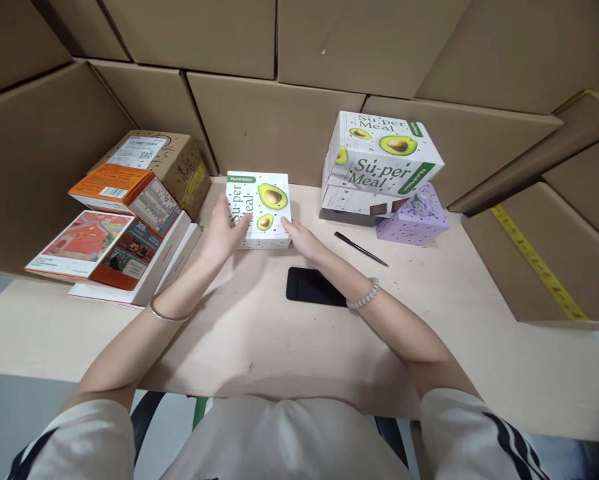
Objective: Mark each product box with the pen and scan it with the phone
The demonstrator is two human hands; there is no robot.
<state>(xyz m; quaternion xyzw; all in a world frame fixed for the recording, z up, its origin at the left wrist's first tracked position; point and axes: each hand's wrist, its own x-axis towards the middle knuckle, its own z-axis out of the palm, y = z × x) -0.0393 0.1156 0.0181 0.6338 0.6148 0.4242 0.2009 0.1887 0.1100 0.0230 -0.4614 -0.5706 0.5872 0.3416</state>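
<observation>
A white box with avocado pictures (259, 208) lies flat on the pale table (259, 333), near the back. My left hand (223, 232) rests against its left side, fingers curled onto the lid. My right hand (305, 241) touches the box's front right corner with its fingertips. Both hands press on the box from opposite sides. A black phone (313, 288) lies face up just under my right wrist.
A black pen (362, 249) lies right of my right hand. Two more avocado boxes (379, 160) are stacked on a purple box (414, 217) at the back right. Books and small cartons (124, 220) are piled at the left. Cardboard cartons (259, 127) wall in the table.
</observation>
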